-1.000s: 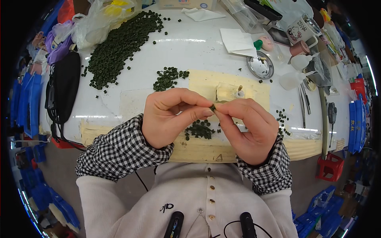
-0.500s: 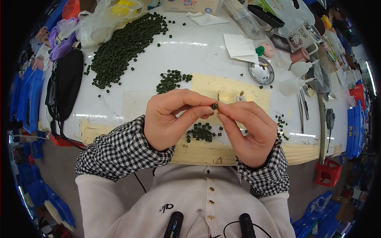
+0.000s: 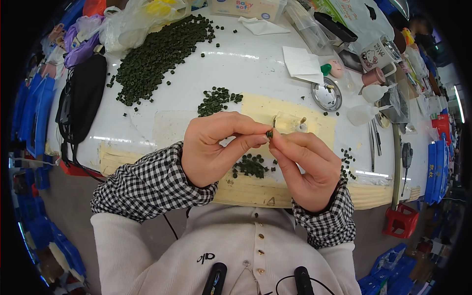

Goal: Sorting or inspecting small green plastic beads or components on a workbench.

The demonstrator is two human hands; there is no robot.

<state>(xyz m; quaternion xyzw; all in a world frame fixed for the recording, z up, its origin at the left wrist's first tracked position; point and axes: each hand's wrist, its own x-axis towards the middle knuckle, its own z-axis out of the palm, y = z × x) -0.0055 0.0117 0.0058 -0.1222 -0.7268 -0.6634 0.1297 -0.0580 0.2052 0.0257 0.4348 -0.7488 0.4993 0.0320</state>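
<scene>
My left hand (image 3: pixel 209 147) and my right hand (image 3: pixel 312 169) meet fingertip to fingertip above the table. Between them sits a small dark green ring-like piece (image 3: pixel 269 133), pinched by thumb and forefinger of both hands. A thin dark strip (image 3: pixel 274 121) rises just behind the fingertips; whether a hand holds it I cannot tell. Under the hands lies a small pile of similar green pieces (image 3: pixel 251 165), partly hidden by my left hand. Another small pile (image 3: pixel 216 100) lies beyond my left hand. A little white container with a brown tip (image 3: pixel 302 126) stands past my right fingers.
A large heap of green pieces (image 3: pixel 157 59) covers the far left, beside a black cloth bag (image 3: pixel 84 105). To the right are a round metal lid (image 3: pixel 326 95), squeeze bottles (image 3: pixel 361 114), tweezers (image 3: pixel 371 147) and a scatter of green pieces (image 3: pixel 348 164). White paper (image 3: pixel 302 65) lies farther back.
The view has shifted slightly, so the table's things appear a little to the right and lower. Both hands keep their pinch on the green piece, with only slight finger movement.
</scene>
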